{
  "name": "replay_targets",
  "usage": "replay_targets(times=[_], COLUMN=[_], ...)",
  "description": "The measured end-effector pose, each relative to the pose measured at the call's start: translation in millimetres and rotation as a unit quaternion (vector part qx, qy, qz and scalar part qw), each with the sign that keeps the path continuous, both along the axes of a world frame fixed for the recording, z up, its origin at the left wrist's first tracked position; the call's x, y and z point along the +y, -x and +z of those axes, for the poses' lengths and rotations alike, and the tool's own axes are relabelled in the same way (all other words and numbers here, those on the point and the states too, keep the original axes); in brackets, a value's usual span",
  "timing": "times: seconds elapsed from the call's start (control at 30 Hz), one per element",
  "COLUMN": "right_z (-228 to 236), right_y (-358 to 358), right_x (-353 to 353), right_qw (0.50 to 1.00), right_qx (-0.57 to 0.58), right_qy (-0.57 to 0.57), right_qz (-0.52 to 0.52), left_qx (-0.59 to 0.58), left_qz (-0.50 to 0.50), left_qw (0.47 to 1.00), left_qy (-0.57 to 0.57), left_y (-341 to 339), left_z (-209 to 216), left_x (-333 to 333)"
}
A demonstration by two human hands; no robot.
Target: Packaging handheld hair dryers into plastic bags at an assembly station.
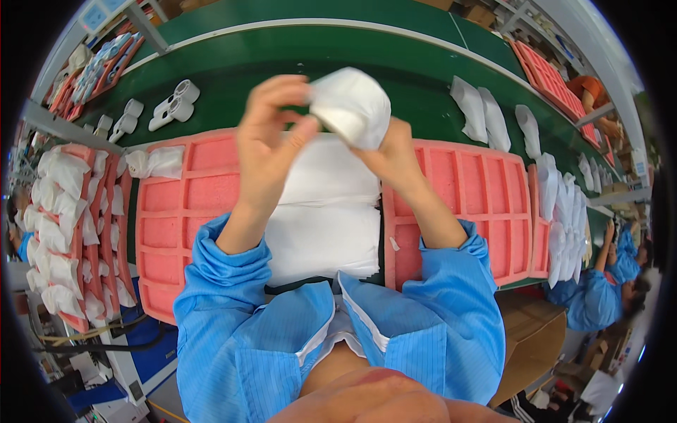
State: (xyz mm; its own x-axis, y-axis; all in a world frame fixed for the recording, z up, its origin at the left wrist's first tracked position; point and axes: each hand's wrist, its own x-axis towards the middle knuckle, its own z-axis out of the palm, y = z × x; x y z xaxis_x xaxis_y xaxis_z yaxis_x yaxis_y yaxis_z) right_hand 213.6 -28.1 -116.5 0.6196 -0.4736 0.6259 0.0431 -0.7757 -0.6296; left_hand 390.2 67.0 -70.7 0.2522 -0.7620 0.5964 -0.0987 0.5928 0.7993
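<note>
Above the far end of a stack of flat white wrapping sheets or bags, I hold up a rounded white soft-wrapped bundle; its contents are hidden. My right hand grips its lower right side, fingers partly behind it. My left hand, slightly blurred, is at the bundle's left edge with thumb and fingers apart and curved. The stack lies between two pink compartment trays, the left tray and the right tray. One white wrapped piece rests in the left tray's far left corner.
White plastic parts with round ends lie on the green conveyor at the far left. Several white-wrapped pieces lie at the far right. Stacked pink trays of wrapped pieces stand left. A cardboard box is low right; co-workers sit beyond.
</note>
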Motion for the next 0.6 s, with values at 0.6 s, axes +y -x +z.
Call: replay_targets(times=[0.6], right_z=[25.7], right_y=[-2.7], right_x=[22.2], right_qw=[0.973], right_qx=[0.1], right_qy=[-0.043], right_qz=[-0.205], left_qx=[-0.087], left_qz=[0.189], left_qw=[0.978], left_qy=[-0.007], left_y=[-0.5], left_z=[-13.8], left_x=[-5.7])
